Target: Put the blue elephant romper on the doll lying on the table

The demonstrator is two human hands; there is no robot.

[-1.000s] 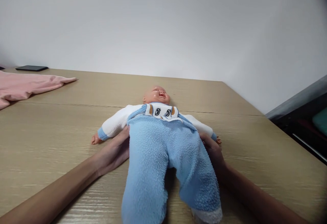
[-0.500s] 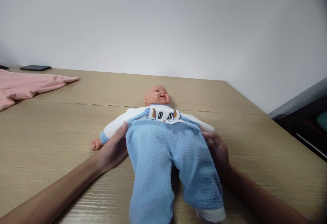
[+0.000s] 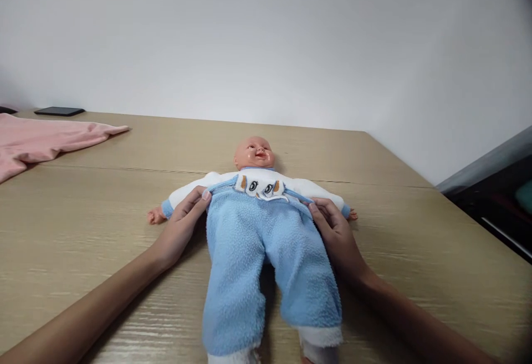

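A bald baby doll [image 3: 254,153] lies on its back on the wooden table, its head away from me and its arms spread. It wears a white top and light blue fleece overalls [image 3: 241,242] with an animal face on the bib. At the waist on the left side, my left hand [image 3: 183,222] pinches the edge of the overalls between thumb and fingers. My right hand [image 3: 334,231] grips the opposite edge, near the blue strap. The doll's feet are partly cut off by the bottom of the view.
Pink cloth [image 3: 50,137] lies on the table [image 3: 103,203] at the left. Behind it is a flat dark device [image 3: 59,111]. A pale wall [image 3: 249,48] rises behind the table. Past the right edge stands a dark object [image 3: 499,203].
The doll's legs and waist have shifted left and away from me, and both feet cuffs now show. My right hand has moved inward; the doll's hand on that side has come into view.
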